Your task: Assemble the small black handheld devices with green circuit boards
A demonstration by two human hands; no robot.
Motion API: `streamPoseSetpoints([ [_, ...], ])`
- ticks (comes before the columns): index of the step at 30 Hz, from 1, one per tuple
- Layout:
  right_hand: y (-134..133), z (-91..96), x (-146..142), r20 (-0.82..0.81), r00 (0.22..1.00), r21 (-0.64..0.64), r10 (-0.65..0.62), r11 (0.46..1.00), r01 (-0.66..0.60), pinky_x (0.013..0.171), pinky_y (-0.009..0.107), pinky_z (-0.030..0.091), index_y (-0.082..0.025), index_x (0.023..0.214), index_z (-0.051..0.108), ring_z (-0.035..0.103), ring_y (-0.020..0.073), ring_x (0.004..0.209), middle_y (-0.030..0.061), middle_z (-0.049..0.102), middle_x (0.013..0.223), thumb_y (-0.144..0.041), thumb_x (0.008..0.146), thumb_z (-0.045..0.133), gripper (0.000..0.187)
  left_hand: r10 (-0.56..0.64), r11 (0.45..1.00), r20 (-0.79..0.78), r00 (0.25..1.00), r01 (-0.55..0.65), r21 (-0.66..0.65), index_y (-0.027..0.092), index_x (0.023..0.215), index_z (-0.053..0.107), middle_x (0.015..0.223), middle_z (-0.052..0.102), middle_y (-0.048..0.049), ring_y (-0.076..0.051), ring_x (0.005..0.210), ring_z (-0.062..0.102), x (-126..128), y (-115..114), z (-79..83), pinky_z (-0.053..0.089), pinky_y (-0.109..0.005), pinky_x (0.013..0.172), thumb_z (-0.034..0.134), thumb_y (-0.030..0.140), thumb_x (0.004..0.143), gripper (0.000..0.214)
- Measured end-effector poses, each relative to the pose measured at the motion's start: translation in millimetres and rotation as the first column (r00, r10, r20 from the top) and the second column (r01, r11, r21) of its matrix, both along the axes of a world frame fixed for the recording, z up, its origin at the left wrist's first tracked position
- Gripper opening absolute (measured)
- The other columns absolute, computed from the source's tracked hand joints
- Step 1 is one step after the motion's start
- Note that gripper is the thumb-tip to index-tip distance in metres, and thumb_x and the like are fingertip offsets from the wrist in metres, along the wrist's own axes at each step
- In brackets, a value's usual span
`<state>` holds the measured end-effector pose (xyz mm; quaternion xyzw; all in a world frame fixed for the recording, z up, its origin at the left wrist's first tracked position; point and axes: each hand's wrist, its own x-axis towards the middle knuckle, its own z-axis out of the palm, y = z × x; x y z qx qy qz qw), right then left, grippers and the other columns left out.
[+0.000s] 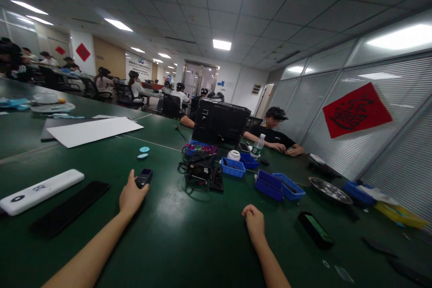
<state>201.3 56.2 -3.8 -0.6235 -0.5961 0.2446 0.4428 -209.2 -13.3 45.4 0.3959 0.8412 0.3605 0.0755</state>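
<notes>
My left hand (132,192) is closed around a small black handheld device with a little screen (144,177), which rests on or just above the green table (168,252); I cannot tell which. To the left of that hand lie a long black flat piece (70,207) and a long white device with rounded ends (42,191). Two light-blue oval pieces (144,149) are just beyond it. On the right, my right hand (254,221) rests on the tabletop with its fingers curled in, and nothing shows in them. A black box with a green screen (316,229) lies to its right.
Ahead are a black adapter with tangled cables (199,171), blue bins (232,167), a water bottle (258,145) and the back of a black monitor (219,121). A metal pan (330,190) sits at right. Across the table a person (275,137) is seated. White sheets (96,131) lie at left.
</notes>
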Motion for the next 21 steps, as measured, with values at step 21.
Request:
streamPoseSetpoints([
  [21, -6, 13.0, -5, 0.202, 0.973, -0.115, 0.116, 0.989, -0.095, 0.049, 0.022, 0.034, -0.019, 0.059, 0.051, 0.049, 0.0147, 0.052, 0.0005, 0.053, 0.056, -0.02, 0.068, 0.032, 0.022, -0.073, 0.994, -0.066, 0.995, 0.067, -0.084, 0.015, 0.119, 0.043, 0.111, 0.059, -0.0117, -0.025, 0.096, 0.058, -45, 32, -10.5, 0.044, -0.03, 0.073, 0.049, 0.042, 0.072, 0.055],
])
